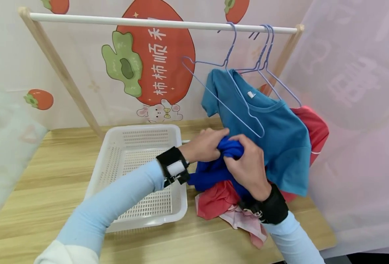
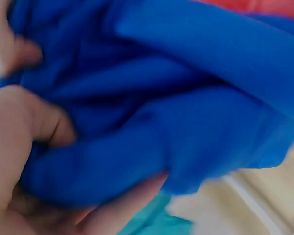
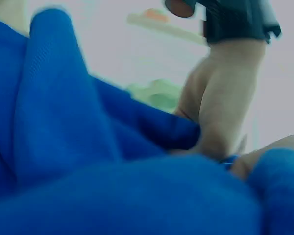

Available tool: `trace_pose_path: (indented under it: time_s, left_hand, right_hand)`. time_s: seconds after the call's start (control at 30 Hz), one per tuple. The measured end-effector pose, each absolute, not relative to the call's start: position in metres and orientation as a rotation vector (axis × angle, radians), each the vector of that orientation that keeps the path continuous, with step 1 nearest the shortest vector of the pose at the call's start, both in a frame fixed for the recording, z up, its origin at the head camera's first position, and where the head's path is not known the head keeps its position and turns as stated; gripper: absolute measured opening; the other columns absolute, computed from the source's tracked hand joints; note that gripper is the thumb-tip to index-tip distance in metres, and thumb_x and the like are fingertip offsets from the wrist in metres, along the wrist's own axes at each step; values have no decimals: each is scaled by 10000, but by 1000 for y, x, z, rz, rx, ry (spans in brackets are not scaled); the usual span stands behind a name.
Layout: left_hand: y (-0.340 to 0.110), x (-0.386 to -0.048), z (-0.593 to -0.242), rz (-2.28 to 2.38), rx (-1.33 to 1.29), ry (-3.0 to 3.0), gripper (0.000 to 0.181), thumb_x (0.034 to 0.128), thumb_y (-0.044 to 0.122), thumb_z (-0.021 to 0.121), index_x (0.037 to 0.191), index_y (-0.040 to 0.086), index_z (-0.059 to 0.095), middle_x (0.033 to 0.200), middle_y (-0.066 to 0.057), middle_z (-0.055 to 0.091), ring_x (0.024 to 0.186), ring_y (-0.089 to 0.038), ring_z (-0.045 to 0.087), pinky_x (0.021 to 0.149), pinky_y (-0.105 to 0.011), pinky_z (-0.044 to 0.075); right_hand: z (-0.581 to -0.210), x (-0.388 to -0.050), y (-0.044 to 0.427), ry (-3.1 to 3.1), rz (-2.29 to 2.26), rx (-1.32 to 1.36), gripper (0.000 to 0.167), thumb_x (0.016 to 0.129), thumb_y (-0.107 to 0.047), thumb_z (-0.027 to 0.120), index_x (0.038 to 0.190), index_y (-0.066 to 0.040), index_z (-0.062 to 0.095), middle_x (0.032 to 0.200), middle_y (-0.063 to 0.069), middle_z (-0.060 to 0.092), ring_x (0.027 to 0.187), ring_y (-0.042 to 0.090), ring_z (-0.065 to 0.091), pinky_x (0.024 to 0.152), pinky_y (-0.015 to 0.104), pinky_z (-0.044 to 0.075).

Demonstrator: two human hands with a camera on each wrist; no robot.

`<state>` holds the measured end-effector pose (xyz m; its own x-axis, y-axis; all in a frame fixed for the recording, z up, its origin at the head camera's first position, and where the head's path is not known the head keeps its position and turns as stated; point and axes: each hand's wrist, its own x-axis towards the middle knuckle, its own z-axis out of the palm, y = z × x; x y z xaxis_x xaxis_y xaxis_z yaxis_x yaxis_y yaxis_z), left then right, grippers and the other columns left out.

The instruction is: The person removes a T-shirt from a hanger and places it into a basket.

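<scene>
head view: your left hand [image 1: 205, 146] and right hand [image 1: 247, 165] both grip bunched blue garment [image 1: 211, 176], just right of white basket [image 1: 148, 221]. seemingly done: teal shirt [image 1: 264, 113] and red garment [image 1: 316, 128] hung, farther right of basket. probably remaining: blue one, plus red-and-pink cloth [image 1: 214, 203] beneath, beside basket. unloaded hanger [image 1: 226, 64], above and right of basket, dips near your hands, could snag.

My left hand [image 1: 205, 146] and right hand [image 1: 248, 165] grip close beside each other, both curled in a pinch; my left forearm [image 1: 115, 201] and right forearm [image 1: 291, 236] slant forward and inward.
</scene>
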<state>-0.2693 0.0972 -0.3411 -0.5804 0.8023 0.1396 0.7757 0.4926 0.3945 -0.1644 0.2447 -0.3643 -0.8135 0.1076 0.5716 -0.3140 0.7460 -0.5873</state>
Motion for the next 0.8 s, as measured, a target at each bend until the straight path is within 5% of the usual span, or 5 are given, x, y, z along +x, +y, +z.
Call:
trace_pose_path:
  time_s: [0.13,0.3,0.47,0.63,0.8]
  left_hand:
    - [70,-254,-298,918,1430,2848,160,915,7,602,1028,92,527,738,-24,431,695,-248,578,596,-321,366]
    - [29,-246,-242,1060,1323,3195,64,959,66,545,1022,59,535,771,-80,531,743,-309,628,643,-437,459]
    - [-24,-245,-209,1164,1143,3443,105,999,85,473,1026,1,530,799,-136,570,752,-362,628,656,-451,428]
    - [-67,-251,-228,1135,918,3520,86,996,41,472,1029,-14,530,794,-188,578,739,-409,628,632,-467,419]
    - [-99,-270,-291,980,796,3365,160,868,-23,523,1021,12,497,832,-206,591,762,-436,616,662,-537,446]
  right_hand:
    - [-319,-175,222,-2122,1089,331,168,849,-70,735,1010,-25,715,934,120,749,744,193,601,678,270,435]
    - [-264,-202,176,-1831,1263,601,124,870,-48,720,934,54,691,894,194,734,750,217,629,683,274,468]
    - [-235,-230,114,-1656,1471,756,92,864,11,695,896,86,653,887,239,712,744,237,662,684,292,512]
    - [-255,-248,66,-1649,1685,709,84,848,9,724,905,54,681,929,234,740,808,231,710,732,281,559]
    - [-315,-261,49,-1970,1687,565,159,863,-65,747,1004,-2,709,1044,172,763,917,240,720,799,306,570]
